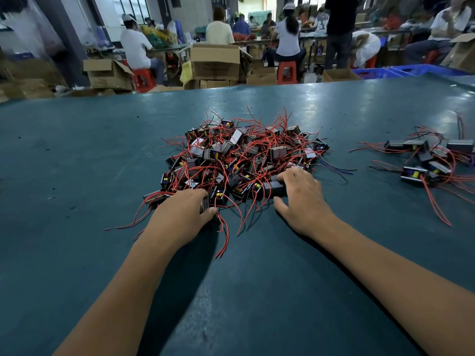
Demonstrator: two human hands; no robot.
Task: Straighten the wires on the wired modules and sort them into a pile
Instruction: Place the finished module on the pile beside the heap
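Observation:
A tangled heap of small black modules with red wires (241,158) lies in the middle of the teal table (77,155). At the heap's near left edge my left hand (183,211) curls its fingers and thumb round one module (204,204), whose red wires trail toward me. My right hand (300,199) lies on the heap's near right edge. Its fingers cover a black module (273,188) and its thumb sticks out below it. A smaller pile of modules (431,160), wires pointing mostly left and toward me, sits at the right.
Open table surface stretches toward me and to the left of the heap. Beyond the far edge stand cardboard boxes (216,62), red stools (286,71) and blue crates (401,70). Several seated and standing people work at benches in the background.

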